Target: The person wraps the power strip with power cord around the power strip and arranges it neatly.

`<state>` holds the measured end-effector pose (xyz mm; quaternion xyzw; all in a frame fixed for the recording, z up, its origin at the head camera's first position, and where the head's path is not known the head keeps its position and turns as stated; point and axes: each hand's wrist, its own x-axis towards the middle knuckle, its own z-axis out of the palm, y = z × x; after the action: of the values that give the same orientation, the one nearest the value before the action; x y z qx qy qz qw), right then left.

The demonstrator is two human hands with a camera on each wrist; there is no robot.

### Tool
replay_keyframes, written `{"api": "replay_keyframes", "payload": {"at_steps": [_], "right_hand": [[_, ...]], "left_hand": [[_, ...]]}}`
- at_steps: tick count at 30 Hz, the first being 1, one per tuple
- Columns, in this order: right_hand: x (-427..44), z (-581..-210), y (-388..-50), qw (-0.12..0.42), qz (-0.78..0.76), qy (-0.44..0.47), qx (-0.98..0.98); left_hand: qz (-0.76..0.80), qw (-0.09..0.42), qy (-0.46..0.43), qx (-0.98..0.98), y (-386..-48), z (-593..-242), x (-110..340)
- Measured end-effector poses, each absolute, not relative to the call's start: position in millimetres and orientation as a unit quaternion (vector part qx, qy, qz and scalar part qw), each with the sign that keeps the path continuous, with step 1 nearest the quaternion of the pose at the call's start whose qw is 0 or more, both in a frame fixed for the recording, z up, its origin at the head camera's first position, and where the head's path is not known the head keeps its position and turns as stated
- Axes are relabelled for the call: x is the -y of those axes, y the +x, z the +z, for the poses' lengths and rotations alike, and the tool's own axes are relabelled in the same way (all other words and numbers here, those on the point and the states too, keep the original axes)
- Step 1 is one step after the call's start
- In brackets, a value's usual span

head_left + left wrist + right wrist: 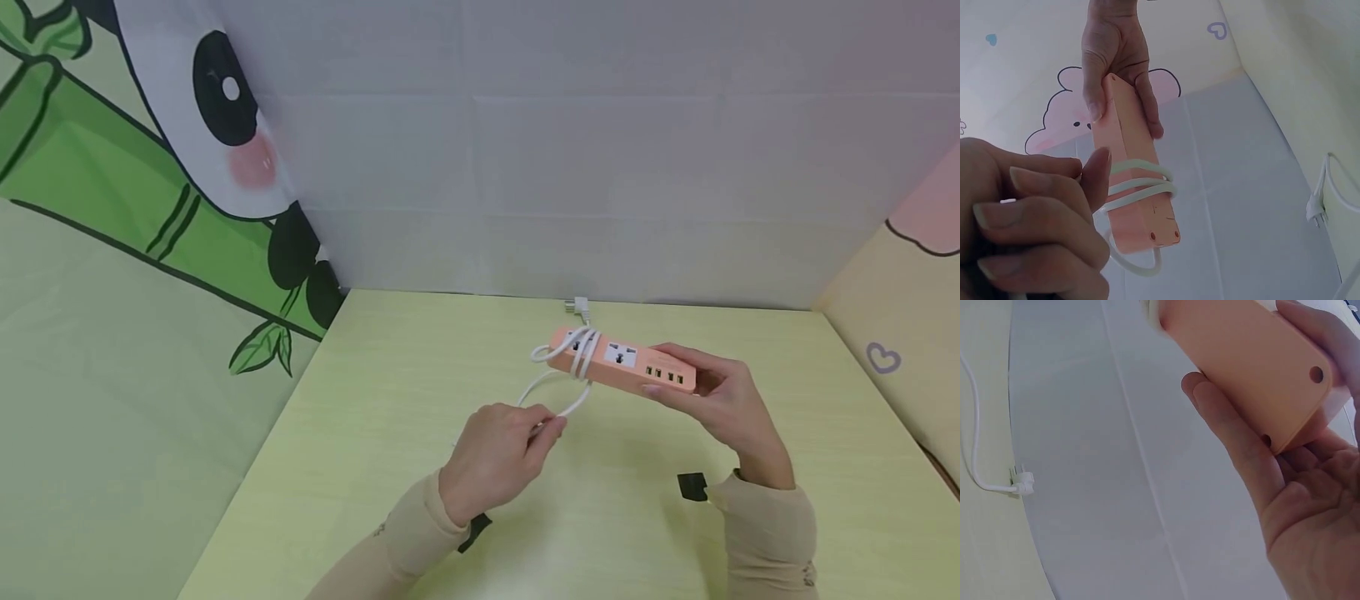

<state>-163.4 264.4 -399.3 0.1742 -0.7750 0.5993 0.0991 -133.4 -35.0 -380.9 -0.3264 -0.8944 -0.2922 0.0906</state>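
A pink power strip [633, 367] with white sockets and several USB ports is held above the table by my right hand [727, 400], thumb on one side and fingers on the other at its right end. White cable [585, 354] is wound in a few turns round the strip's left part. My left hand [502, 454] pinches a length of this cable between thumb and forefinger, just below and left of the strip. In the left wrist view, the turns of cable [1138, 184] cross the strip's casing [1125, 137]. The white plug [581, 308] lies near the table's back edge.
The pale yellow table [360, 375] meets a grey backdrop [585, 167] at its far edge. Pieces of black tape [692, 487] are stuck on the tabletop. Cartoon-printed panels [150, 333] stand at both sides.
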Motion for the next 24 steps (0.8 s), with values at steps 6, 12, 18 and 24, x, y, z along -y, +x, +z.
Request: {"api": "replay_keyframes", "payload": {"at_steps": [6,12,18,24], "right_hand": [[-261,-396,-161,0.110,0.572,0.180,0.793],[-258,-391,-157,0.119,0.551,0.182,0.806],[-258,-394,-157,0.103,0.537,0.160,0.822],[-259,-396,-158,0.094,0.530,0.151,0.829]], "left_hand": [[-0.295,0.099,-0.323,0.894,-130,-375,40],[-0.304,0.128,-0.328,0.885,-127,-368,45],[-0.321,0.160,-0.335,0.871,-125,-361,51],[-0.331,0.187,-0.342,0.859,-126,-356,56]]}}
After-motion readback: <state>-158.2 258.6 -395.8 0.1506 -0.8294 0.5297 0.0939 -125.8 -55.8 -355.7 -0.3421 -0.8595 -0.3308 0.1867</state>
